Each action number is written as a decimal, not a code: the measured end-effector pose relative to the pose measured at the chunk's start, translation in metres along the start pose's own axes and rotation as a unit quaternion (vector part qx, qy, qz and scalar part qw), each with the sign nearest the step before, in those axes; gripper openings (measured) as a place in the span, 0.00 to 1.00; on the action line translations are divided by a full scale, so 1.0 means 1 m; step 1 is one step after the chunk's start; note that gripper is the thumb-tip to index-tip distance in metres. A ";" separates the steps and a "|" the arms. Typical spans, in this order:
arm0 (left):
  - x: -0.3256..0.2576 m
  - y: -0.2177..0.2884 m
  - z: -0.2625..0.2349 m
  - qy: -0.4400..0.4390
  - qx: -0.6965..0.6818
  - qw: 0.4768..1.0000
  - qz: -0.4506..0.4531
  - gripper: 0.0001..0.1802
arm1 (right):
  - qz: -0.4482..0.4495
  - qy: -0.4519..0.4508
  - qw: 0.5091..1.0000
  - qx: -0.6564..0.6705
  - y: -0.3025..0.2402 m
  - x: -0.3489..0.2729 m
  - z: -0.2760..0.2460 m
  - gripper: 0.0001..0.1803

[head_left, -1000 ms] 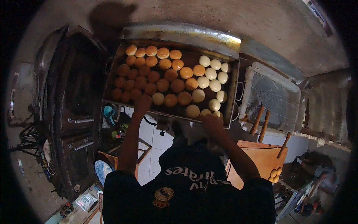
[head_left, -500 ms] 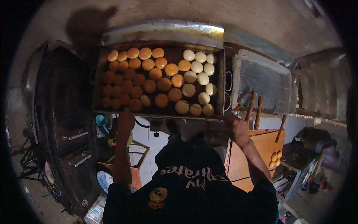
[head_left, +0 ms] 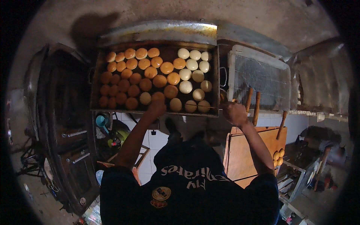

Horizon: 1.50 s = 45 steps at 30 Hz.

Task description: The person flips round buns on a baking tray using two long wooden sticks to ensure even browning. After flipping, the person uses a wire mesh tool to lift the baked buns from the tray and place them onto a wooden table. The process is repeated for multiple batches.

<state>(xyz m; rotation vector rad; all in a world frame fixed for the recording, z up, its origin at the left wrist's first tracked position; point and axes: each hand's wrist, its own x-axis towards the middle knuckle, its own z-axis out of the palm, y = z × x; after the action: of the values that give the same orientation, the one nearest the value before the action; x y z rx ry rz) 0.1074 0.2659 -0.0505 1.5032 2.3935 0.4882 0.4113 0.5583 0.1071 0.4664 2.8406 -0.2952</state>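
A wide dark metal tray [head_left: 98, 56] full of round buns stands in front of me. Glossy browned buns [head_left: 150, 72] fill its left and middle, and pale cream ones [head_left: 185, 74] sit at the right. My left hand [head_left: 156, 108] reaches over the near edge with its fingers closed on a browned bun [head_left: 158, 96] in the front row; the fingertips are partly hidden. Just off the tray's near right corner, my right hand [head_left: 235, 113] is closed around a thin stick [head_left: 210, 107], which points left over the front row of pale buns.
Right of the tray lies a grey wire-mesh panel [head_left: 258, 80] with several wooden handles [head_left: 257, 107] near it. Below are orange-brown boards [head_left: 245, 150] and several small yellow-brown buns [head_left: 278, 156]. A dark cabinet [head_left: 71, 131] stands at the left, near a turquoise dipper [head_left: 101, 121].
My left hand has moved right from the tray's near edge onto a front-row bun. The tray sits slightly further left in view. My right hand stays near the tray's right corner.
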 end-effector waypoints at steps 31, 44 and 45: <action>-0.004 -0.031 -0.147 -0.101 0.125 0.987 -0.021 0.16 | 0.286 0.122 0.937 0.158 -0.130 -0.068 0.019 0.18; 0.166 0.011 -0.005 -0.138 -0.034 0.988 0.067 0.14 | 0.366 0.114 0.917 0.112 -0.140 -0.057 0.041 0.18; 0.150 0.002 -0.009 -0.100 -0.034 0.991 0.082 0.14 | 0.351 0.147 0.917 0.121 -0.147 -0.065 0.017 0.18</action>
<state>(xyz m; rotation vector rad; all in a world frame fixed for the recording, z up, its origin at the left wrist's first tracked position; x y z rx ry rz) 0.0421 0.4015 -0.0491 1.6433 2.0920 0.4276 0.4249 0.3997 0.1319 1.6444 2.6712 -0.4540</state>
